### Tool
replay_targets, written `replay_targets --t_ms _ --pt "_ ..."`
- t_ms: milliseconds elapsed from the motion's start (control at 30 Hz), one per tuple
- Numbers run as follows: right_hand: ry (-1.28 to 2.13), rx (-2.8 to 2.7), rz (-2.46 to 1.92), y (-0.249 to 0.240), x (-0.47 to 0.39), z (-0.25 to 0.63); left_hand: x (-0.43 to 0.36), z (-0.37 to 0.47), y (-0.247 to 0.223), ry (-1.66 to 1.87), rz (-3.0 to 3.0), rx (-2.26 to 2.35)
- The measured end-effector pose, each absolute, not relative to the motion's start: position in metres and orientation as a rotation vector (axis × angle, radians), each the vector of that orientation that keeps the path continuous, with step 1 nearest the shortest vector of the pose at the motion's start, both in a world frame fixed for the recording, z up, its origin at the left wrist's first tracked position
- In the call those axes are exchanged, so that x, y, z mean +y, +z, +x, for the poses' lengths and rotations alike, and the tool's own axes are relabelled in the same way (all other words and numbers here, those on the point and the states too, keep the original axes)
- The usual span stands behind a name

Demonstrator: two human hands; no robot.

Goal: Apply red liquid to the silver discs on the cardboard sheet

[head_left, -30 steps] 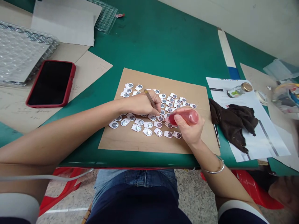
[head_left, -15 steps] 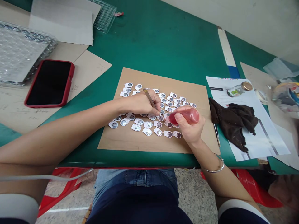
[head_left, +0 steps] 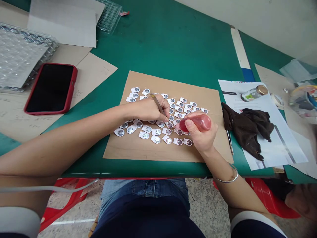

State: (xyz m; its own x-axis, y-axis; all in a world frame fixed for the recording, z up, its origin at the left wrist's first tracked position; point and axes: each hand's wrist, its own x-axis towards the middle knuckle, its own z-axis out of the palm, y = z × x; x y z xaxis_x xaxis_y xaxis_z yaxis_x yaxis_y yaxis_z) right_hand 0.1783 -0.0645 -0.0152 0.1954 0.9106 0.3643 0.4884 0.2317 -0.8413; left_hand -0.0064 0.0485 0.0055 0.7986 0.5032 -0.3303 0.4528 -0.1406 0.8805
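Tweezers are pinched in my left hand, their tip down at a small round piece on a white tab. My right hand is closed around a red squeeze bottle, tilted with its nozzle pointing left, close to the tweezers' tip. Whether the nozzle touches the piece cannot be made out. Several similar round pieces on white tabs lie in rows on a brown cardboard sheet. Both hands hide some of them.
A phone in a red case and clear plastic trays lie at left. On the right are a dark cloth, a glass jar on printed paper, and a thin tool beside the cardboard.
The whole view has shifted very slightly. Both hands keep nearly the same place and hold the same things.
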Motion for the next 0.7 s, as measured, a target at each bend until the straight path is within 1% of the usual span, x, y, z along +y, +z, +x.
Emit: replay_targets --t_ms 433,600,700 --pt "0.455 -1.433 -1.422 -0.0163 -0.0639 0.1806 0.0481 -0.0067 0.0073 0.051 1.776 0.734" --pt "0.508 -1.415 -1.469 -0.0188 -0.0643 0.1821 0.0485 -0.0065 0.0065 0.059 1.784 0.735" --pt "0.482 -1.423 -1.452 -0.0182 -0.0639 0.1818 0.0486 -0.0063 0.0062 0.055 1.767 0.754"
